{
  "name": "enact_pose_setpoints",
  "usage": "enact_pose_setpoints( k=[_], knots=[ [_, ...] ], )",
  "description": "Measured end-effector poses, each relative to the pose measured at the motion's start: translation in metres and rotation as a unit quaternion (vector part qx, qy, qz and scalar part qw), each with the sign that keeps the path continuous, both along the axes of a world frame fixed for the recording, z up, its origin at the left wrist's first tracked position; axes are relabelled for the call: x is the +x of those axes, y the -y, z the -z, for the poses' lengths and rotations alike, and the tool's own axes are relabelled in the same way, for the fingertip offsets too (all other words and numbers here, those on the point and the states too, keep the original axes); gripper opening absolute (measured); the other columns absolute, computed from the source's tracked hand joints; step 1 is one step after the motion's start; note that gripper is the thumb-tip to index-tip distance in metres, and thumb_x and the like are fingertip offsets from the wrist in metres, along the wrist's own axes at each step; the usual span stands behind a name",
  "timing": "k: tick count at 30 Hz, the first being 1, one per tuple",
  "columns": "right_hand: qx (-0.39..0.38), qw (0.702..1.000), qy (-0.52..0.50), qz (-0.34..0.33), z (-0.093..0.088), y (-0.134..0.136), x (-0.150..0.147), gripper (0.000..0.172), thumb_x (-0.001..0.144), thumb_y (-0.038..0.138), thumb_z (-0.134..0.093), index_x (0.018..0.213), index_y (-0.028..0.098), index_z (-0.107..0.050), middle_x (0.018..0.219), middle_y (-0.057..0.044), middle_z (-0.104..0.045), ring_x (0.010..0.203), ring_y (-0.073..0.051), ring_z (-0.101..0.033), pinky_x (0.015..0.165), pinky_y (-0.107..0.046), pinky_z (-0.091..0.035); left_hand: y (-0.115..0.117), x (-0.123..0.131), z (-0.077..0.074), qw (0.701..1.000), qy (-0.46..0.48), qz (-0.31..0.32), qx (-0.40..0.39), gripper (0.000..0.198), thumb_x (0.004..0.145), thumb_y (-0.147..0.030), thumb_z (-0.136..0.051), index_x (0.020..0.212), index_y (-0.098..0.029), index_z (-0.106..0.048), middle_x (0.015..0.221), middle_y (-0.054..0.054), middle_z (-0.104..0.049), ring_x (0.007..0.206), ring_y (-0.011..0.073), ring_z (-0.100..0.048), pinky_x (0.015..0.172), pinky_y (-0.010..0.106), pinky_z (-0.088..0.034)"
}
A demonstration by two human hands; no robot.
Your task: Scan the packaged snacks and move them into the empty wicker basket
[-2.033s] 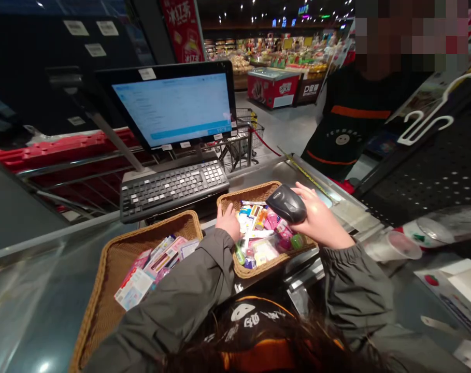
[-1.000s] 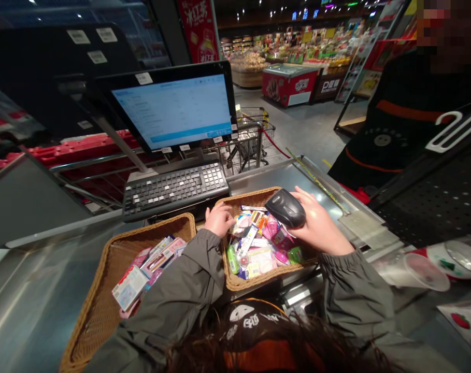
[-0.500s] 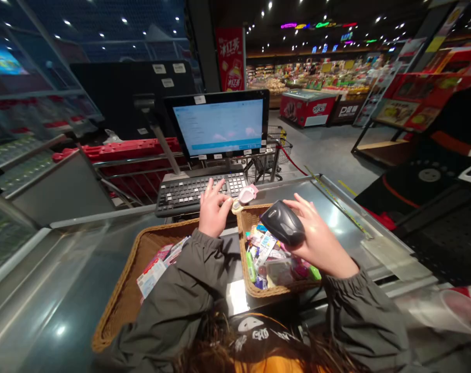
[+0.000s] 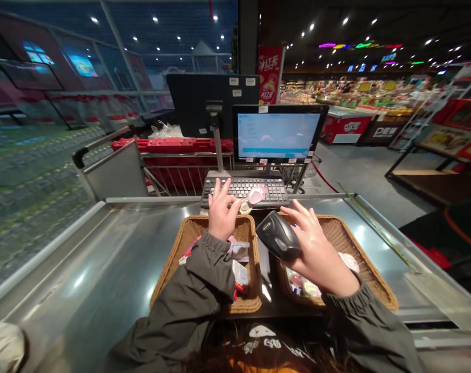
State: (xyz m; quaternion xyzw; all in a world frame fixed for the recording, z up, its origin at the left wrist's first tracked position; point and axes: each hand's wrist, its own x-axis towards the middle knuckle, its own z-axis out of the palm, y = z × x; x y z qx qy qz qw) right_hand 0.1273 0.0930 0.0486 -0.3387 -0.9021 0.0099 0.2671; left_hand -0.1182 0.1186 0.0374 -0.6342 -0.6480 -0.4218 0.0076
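My left hand (image 4: 222, 212) pinches a small pink-and-white item (image 4: 255, 195) between thumb and forefinger, its other fingers raised. I cannot make out its exact kind. Behind it lies the black keyboard (image 4: 274, 182). My right hand (image 4: 316, 248) is wrapped round a black barcode scanner (image 4: 280, 235), whose head points up and left towards the item, a little apart from it. Below my left hand is a wicker basket (image 4: 173, 259) with several small packets in it. A second wicker basket (image 4: 369, 269), also holding small packaged goods, sits under my right hand and is partly hidden by it.
A lit monitor (image 4: 277, 134) stands behind the keyboard, beside a second screen (image 4: 214, 106) seen from its back. Both baskets rest on a metal counter (image 4: 118, 248) with raised edges. Shopping carts (image 4: 181, 176) stand behind it. A whitish bag-like thing (image 4: 4, 342) shows at the lower left.
My view has turned left, so the counter and screens appear further right. Both hands keep their hold on the pink-and-white item and the scanner; more of both baskets' outlines shows.
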Motion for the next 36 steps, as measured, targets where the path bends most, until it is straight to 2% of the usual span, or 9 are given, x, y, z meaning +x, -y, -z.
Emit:
enact_pose_setpoints(
  k=[5, 10, 17, 24, 29, 33, 36],
  knots=[
    [0.000, 1.000, 0.009, -0.014, -0.002, 0.007, -0.028, 0.037, 0.077, 0.026, -0.061, 0.113, 0.019, -0.062, 0.147, -0.017, -0.044, 0.148, -0.041, -0.019, 0.115, -0.070, -0.019, 0.013, -0.027, 0.002, 0.999, -0.030, -0.018, -0.006, 0.028, 0.093, -0.030, -0.042, 0.071, -0.020, -0.057, 0.154, 0.005, -0.040, 0.151, 0.0287, -0.018, 0.115, 0.062, -0.026],
    [-0.005, 1.000, 0.017, -0.025, -0.001, 0.014, -0.049, 0.035, 0.075, 0.024, -0.062, 0.110, 0.018, -0.063, 0.146, -0.017, -0.045, 0.148, -0.040, -0.020, 0.116, -0.069, -0.019, 0.021, -0.046, 0.007, 1.000, -0.015, -0.019, -0.005, 0.027, 0.092, -0.029, -0.043, 0.071, -0.020, -0.057, 0.153, 0.005, -0.042, 0.150, 0.0288, -0.020, 0.114, 0.065, -0.025],
    [-0.010, 0.999, 0.018, -0.036, 0.000, 0.020, -0.066, 0.045, 0.076, 0.024, -0.062, 0.120, 0.018, -0.060, 0.145, -0.018, -0.046, 0.148, -0.040, -0.020, 0.115, -0.070, -0.020, 0.029, -0.065, 0.011, 0.999, -0.006, -0.030, -0.024, 0.026, 0.093, -0.028, -0.043, 0.071, -0.021, -0.056, 0.154, 0.003, -0.041, 0.150, 0.0284, -0.018, 0.113, 0.066, -0.026],
    [-0.021, 0.999, 0.032, -0.037, 0.000, 0.023, -0.074, 0.039, 0.076, 0.023, -0.060, 0.114, 0.016, -0.063, 0.145, -0.018, -0.046, 0.148, -0.039, -0.019, 0.116, -0.068, -0.019, 0.030, -0.076, 0.017, 0.999, 0.022, -0.028, -0.004, 0.023, 0.090, -0.027, -0.047, 0.070, -0.021, -0.057, 0.152, 0.004, -0.043, 0.151, 0.0268, -0.019, 0.114, 0.065, -0.023],
    [-0.023, 0.998, 0.040, -0.038, 0.002, 0.023, -0.074, 0.041, 0.075, 0.022, -0.060, 0.116, 0.016, -0.062, 0.145, -0.018, -0.045, 0.148, -0.039, -0.020, 0.117, -0.068, -0.018, 0.031, -0.077, 0.021, 0.999, 0.034, -0.028, 0.007, 0.024, 0.090, -0.028, -0.048, 0.068, -0.020, -0.056, 0.152, 0.004, -0.045, 0.150, 0.0269, -0.019, 0.115, 0.065, -0.019],
    [-0.024, 0.998, 0.038, -0.035, 0.007, 0.020, -0.068, 0.046, 0.076, 0.024, -0.061, 0.121, 0.016, -0.059, 0.146, -0.018, -0.045, 0.147, -0.039, -0.022, 0.116, -0.069, -0.020, 0.032, -0.077, 0.025, 0.999, 0.030, -0.021, -0.026, 0.023, 0.089, -0.026, -0.049, 0.068, -0.020, -0.055, 0.152, 0.004, -0.044, 0.151, 0.0268, -0.017, 0.115, 0.066, -0.017],
    [-0.034, 0.999, 0.038, -0.019, 0.011, 0.017, -0.059, 0.043, 0.075, 0.024, -0.063, 0.117, 0.016, -0.061, 0.144, -0.018, -0.047, 0.146, -0.041, -0.024, 0.114, -0.070, -0.021, 0.032, -0.075, 0.033, 0.997, 0.025, -0.009, -0.077, 0.022, 0.088, -0.024, -0.050, 0.068, -0.020, -0.056, 0.153, 0.005, -0.043, 0.151, 0.0274, -0.017, 0.115, 0.067, -0.015]
  ],
)
